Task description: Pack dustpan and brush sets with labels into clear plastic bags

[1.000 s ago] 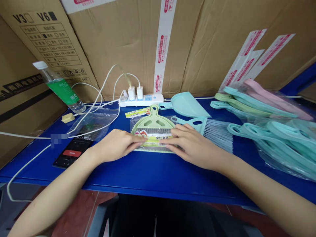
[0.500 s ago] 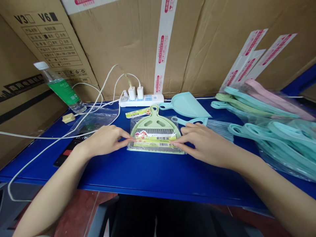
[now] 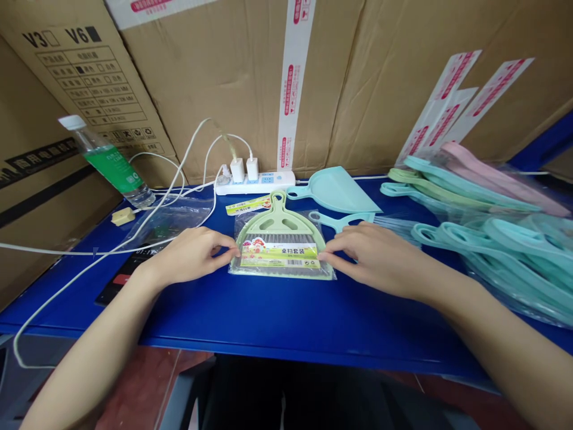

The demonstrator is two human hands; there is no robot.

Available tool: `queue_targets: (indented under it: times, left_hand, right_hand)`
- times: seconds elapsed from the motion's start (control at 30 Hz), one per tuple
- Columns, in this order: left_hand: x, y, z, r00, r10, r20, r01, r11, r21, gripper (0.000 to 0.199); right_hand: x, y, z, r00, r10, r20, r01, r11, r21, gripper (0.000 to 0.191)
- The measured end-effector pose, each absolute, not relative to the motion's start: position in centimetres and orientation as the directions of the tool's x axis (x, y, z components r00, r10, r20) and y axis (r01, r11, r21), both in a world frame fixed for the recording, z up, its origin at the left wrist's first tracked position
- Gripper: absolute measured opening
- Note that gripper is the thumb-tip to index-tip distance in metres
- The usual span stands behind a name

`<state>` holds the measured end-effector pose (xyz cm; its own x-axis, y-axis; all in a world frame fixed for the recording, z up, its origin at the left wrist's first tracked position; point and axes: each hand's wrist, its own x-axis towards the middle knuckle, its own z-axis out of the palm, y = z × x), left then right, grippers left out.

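A green dustpan and brush set (image 3: 278,226) in a clear plastic bag lies flat on the blue table, handle pointing away from me. Grey bristles show above its yellow-green printed card (image 3: 280,254). My left hand (image 3: 194,254) pinches the bag at the card's left end, thumb and forefinger together. On the opposite side my right hand (image 3: 376,257) pinches near the card's right end. Just behind the right hand are a loose light-blue brush (image 3: 342,221), partly hidden by it, and a light-blue dustpan (image 3: 342,190). A second printed card (image 3: 246,205) lies beside the green handle.
Bagged blue dustpan sets (image 3: 514,251) pile up at right, with green and pink ones (image 3: 487,170) behind. A white power strip (image 3: 255,183) with chargers stands at the back against cardboard boxes (image 3: 224,71). At left are a bottle (image 3: 111,164), white cables and a phone (image 3: 120,278).
My right fingers have slid slightly outward, from on top of the card to its right end. The left hand stays at the left end. The green set lies in the same place.
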<state>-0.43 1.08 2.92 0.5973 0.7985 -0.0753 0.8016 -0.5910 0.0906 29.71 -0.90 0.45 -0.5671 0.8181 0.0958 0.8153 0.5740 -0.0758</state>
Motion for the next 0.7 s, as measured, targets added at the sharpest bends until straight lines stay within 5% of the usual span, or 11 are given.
queue_targets:
  times: [0.33,0.7]
  left_hand:
    - [0.1,0.9,1.5,0.654,0.745,-0.127,0.756,-0.652,0.068,0.034]
    - [0.0,0.1,2.5,0.711,0.674,-0.199,0.699,-0.65,0.298,0.04]
  right_hand:
    - [28.5,-1.0,-0.4,-0.504,0.857,0.109,0.788,0.508,-0.349,0.019]
    - [28.6,-0.6,0.7,-0.292,0.948,0.128,0.53,0.272,-0.803,0.044]
